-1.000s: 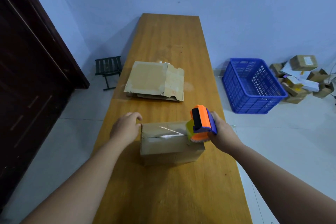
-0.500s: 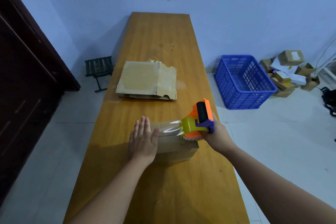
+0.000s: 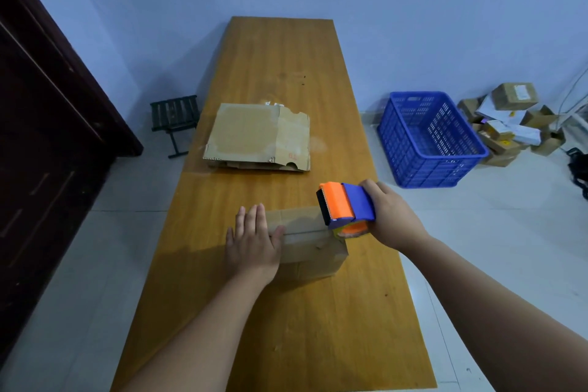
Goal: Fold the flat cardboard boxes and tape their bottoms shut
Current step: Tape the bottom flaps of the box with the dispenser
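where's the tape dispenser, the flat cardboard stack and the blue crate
tape dispenser [image 3: 339, 202]: head view, orange top shell
flat cardboard stack [image 3: 245, 137]: head view, top sheet's middle
blue crate [image 3: 429, 169]: head view, front wall

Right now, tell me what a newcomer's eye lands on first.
The orange and blue tape dispenser, gripped by the right hand at the right end of the box. The left hand lies flat on the box's left end. A blue crate stands to the right of the table.
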Action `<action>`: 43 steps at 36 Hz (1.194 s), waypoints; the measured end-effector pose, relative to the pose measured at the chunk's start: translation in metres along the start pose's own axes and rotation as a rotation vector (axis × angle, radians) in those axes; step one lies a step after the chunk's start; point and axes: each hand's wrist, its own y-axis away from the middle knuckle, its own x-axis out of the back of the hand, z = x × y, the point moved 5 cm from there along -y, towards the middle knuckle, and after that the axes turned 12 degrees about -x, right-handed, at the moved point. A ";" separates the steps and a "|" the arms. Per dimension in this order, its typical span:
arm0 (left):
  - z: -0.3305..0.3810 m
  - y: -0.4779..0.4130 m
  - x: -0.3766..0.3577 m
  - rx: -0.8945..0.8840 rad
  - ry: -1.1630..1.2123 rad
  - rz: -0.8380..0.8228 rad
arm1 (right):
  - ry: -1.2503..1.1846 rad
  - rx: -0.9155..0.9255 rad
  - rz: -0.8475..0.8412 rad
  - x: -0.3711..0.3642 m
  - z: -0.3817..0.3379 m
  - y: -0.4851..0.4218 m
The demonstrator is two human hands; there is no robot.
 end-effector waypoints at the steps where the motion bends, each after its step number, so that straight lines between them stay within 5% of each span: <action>1: 0.000 0.000 0.000 0.002 0.000 -0.001 | 0.015 -0.005 0.006 0.000 0.002 0.000; 28: 0.001 0.000 -0.002 -0.006 -0.084 -0.034 | 0.083 -0.078 -0.017 -0.013 0.036 -0.005; 43: 0.007 0.000 0.004 -0.025 -0.083 0.001 | -0.185 -0.160 0.038 -0.030 0.061 0.002</action>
